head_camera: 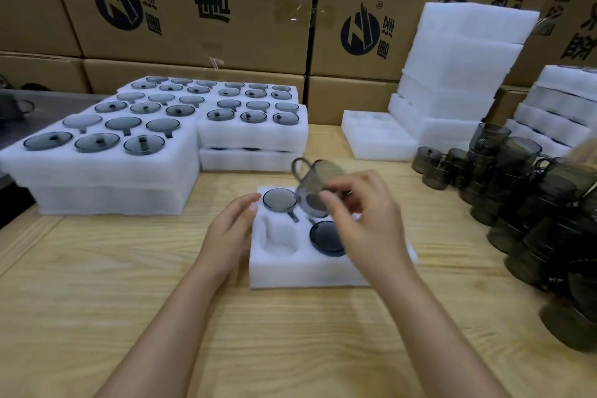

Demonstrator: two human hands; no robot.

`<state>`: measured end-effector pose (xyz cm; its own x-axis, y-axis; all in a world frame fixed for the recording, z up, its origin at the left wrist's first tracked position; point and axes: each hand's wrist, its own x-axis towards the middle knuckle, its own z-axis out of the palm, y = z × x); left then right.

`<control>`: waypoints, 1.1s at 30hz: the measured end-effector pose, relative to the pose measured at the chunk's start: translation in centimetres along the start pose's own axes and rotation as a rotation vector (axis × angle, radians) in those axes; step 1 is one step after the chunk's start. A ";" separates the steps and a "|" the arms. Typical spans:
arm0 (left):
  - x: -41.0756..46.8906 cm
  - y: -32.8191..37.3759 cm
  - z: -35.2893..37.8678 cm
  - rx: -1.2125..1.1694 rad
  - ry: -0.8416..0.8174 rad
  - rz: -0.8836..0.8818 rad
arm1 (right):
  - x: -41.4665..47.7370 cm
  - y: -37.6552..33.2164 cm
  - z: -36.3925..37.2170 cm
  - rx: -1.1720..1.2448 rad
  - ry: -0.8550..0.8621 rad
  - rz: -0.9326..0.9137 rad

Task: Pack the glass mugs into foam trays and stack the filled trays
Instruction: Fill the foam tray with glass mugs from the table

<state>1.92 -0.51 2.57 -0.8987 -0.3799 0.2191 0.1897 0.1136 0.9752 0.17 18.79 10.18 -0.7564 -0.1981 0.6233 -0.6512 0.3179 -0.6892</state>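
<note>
A white foam tray (pixel 290 271) lies on the wooden table in front of me. One grey glass mug (pixel 279 200) sits in its far left pocket and another mug (pixel 326 237) in a near pocket. The near left pocket (pixel 279 244) holds nothing. My right hand (pixel 365 220) holds a tilted smoky glass mug (pixel 315 184) over the tray's far middle, handle pointing up. My left hand (pixel 231 233) rests with relaxed fingers on the tray's left edge.
Filled foam trays (pixel 106 171) stand stacked at the left and back middle. Empty foam trays (pixel 452 74) pile up at the back right, more filled ones (pixel 555 113) at the far right. Several loose dark mugs (pixel 517 191) crowd the right. Cardboard boxes (pixel 200 3) wall the back.
</note>
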 end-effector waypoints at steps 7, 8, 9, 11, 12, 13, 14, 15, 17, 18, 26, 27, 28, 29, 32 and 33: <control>-0.2 1.0 0.5 -0.112 -0.097 0.009 | -2.9 -0.2 3.7 0.013 -0.123 0.059; -0.3 1.0 0.5 -0.121 -0.124 0.003 | -3.0 -0.2 3.9 -0.006 -0.121 0.048; -0.2 1.0 0.5 -0.125 -0.150 -0.007 | -3.2 -0.1 4.0 -0.036 -0.113 0.028; -0.1 0.8 0.5 -0.099 -0.188 -0.017 | -3.5 -0.2 4.3 -0.144 -0.088 -0.033; 0.0 0.8 0.5 -0.093 -0.203 -0.022 | -3.6 -0.4 4.5 -0.194 -0.080 -0.058; 0.0 0.7 0.6 -0.096 -0.219 -0.027 | -3.7 -0.5 4.7 -0.229 -0.072 -0.075; 0.0 0.7 0.6 -0.095 -0.240 -0.021 | -3.8 -0.5 4.9 -0.252 -0.062 -0.088; -0.1 0.7 0.6 -0.086 -0.261 -0.002 | -3.9 -0.6 5.0 -0.270 -0.049 -0.097; -0.3 0.6 0.6 -0.063 -0.282 0.030 | -4.0 -0.6 5.2 -0.304 -0.022 -0.109; -0.3 0.6 0.6 -0.060 -0.275 0.028 | -4.0 -0.5 5.3 -0.312 -0.015 -0.111; 0.0 0.3 0.5 -0.049 -0.245 -0.004 | -3.9 0.1 5.2 -0.359 -0.172 -0.086; 0.1 0.2 0.4 -0.055 -0.249 -0.003 | -4.0 0.1 5.4 -0.395 -0.154 -0.119; 0.2 0.1 0.3 -0.066 -0.256 -0.005 | -4.0 0.1 5.6 -0.429 -0.126 -0.152; 0.3 0.0 0.2 -0.081 -0.264 -0.006 | -4.1 0.2 5.8 -0.458 -0.098 -0.178; 0.4 -0.2 0.1 -0.083 -0.275 0.010 | -4.6 0.5 6.0 -0.517 -0.103 -0.178; 0.3 -0.2 0.1 -0.062 -0.276 0.016 | -4.7 0.6 6.0 -0.522 -0.128 -0.172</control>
<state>1.56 -0.53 2.43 -0.9675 -0.1133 0.2259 0.2206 0.0576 0.9737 2.94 14.37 4.63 -0.6648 -0.3885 0.6380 -0.6734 0.6813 -0.2869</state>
